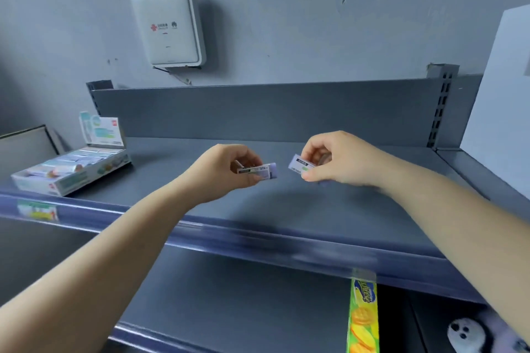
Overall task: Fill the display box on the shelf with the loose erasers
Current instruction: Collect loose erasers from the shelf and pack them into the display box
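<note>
The left hand [226,172] pinches one eraser [258,171] and the right hand [335,160] pinches another eraser [299,167], both held up over the grey shelf [286,209]. The display box [71,169] sits far off at the left end of the shelf, with erasers lying inside it.

Dim, cool, even light; soft shadows; edges warped, blurred, perhaps by motion.
</note>
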A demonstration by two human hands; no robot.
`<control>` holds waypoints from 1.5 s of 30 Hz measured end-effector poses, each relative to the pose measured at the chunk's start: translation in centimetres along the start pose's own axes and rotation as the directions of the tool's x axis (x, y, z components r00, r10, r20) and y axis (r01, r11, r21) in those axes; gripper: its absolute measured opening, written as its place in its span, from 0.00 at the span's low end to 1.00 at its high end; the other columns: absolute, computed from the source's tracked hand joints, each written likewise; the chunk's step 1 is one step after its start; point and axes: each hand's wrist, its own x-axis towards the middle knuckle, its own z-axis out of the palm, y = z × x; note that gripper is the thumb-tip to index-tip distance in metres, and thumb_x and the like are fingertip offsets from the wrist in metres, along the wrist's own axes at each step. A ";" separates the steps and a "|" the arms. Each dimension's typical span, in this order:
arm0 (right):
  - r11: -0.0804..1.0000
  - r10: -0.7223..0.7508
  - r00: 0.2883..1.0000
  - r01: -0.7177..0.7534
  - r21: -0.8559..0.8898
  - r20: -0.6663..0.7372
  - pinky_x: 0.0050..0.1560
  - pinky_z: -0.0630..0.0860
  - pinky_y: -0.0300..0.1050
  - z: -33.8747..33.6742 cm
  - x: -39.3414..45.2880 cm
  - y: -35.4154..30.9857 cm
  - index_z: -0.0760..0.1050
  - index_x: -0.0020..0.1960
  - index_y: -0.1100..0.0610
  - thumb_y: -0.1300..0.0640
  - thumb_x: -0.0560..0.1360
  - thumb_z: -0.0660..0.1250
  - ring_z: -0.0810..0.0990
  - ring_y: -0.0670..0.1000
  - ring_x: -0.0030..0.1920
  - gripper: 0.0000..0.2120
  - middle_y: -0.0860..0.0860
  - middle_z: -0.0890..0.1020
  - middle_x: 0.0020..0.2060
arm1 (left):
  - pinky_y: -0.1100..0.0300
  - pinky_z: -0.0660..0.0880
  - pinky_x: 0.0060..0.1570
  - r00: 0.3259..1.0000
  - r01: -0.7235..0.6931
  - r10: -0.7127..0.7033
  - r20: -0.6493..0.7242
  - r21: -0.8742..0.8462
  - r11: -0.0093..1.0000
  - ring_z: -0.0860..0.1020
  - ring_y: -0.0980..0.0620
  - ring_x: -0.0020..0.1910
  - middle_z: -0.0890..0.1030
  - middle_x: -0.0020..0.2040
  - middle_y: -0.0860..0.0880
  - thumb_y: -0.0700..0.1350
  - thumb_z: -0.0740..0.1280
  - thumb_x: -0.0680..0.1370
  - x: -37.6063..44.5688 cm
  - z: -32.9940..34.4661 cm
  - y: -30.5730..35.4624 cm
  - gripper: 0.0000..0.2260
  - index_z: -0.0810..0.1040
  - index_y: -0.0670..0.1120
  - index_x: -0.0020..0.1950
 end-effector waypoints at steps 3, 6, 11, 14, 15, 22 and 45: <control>0.997 -0.048 0.998 0.045 0.056 0.045 0.44 0.77 0.48 2.2 0.0 -2.0 0.78 0.46 0.58 0.62 0.69 0.71 0.78 0.49 0.33 0.06 0.55 0.84 0.42 | 0.68 0.68 0.35 0.996 0.047 -0.045 -0.071 0.020 0.999 0.72 0.59 0.32 0.79 0.36 0.56 0.42 0.71 0.72 -3.4 -1.7 -1.1 0.06 0.79 0.51 0.46; 0.993 -0.100 0.991 0.094 0.072 0.091 0.46 0.78 0.48 4.2 0.2 -4.2 0.78 0.48 0.58 0.62 0.70 0.70 0.79 0.49 0.34 0.07 0.53 0.83 0.41 | 0.72 0.66 0.33 0.987 0.098 -0.090 -0.136 0.050 0.994 0.73 0.58 0.34 0.80 0.38 0.54 0.41 0.70 0.73 -6.1 -3.6 -2.2 0.08 0.81 0.49 0.51; 0.981 -0.181 0.975 0.170 0.090 0.127 0.40 0.75 0.40 7.4 1.0 -8.8 0.79 0.48 0.59 0.62 0.70 0.70 0.77 0.47 0.32 0.07 0.52 0.82 0.39 | 0.69 0.68 0.36 0.969 0.166 -0.152 -0.194 0.061 0.984 0.73 0.56 0.35 0.79 0.39 0.52 0.40 0.69 0.74 -9.7 -7.3 -4.2 0.07 0.81 0.49 0.50; 0.974 -0.220 0.966 0.210 0.084 0.137 0.43 0.77 0.45 9.5 1.6 -11.8 0.79 0.47 0.58 0.62 0.70 0.70 0.78 0.48 0.32 0.06 0.54 0.83 0.40 | 0.72 0.68 0.37 0.963 0.196 -0.181 -0.200 0.058 0.979 0.74 0.57 0.36 0.79 0.39 0.54 0.41 0.69 0.74 -11.5 -9.9 -5.6 0.07 0.79 0.51 0.50; 0.971 -0.230 0.964 0.220 0.089 0.135 0.44 0.77 0.46 10.2 1.9 -12.9 0.79 0.46 0.58 0.62 0.70 0.70 0.78 0.48 0.32 0.06 0.54 0.83 0.40 | 0.71 0.69 0.38 0.960 0.203 -0.189 -0.205 0.045 0.978 0.75 0.56 0.38 0.79 0.40 0.53 0.41 0.69 0.74 -12.1 -10.8 -6.1 0.07 0.79 0.50 0.50; 0.960 -0.271 0.955 0.260 0.104 0.121 0.44 0.78 0.44 15.5 4.2 -19.5 0.77 0.45 0.55 0.61 0.69 0.71 0.78 0.49 0.35 0.06 0.52 0.82 0.40 | 0.73 0.68 0.35 0.953 0.192 -0.200 -0.226 -0.057 0.980 0.73 0.61 0.32 0.79 0.35 0.54 0.38 0.71 0.71 -15.8 -16.7 -10.3 0.11 0.78 0.55 0.39; 0.869 -0.080 0.985 0.143 0.474 -0.151 0.51 0.79 0.50 27.3 16.3 -25.2 0.75 0.42 0.54 0.64 0.70 0.69 0.83 0.52 0.47 0.07 0.51 0.84 0.43 | 0.67 0.73 0.34 0.931 0.089 -0.206 -0.302 -0.359 0.929 0.76 0.57 0.33 0.80 0.37 0.49 0.36 0.69 0.72 -13.7 -25.6 -25.2 0.14 0.78 0.54 0.51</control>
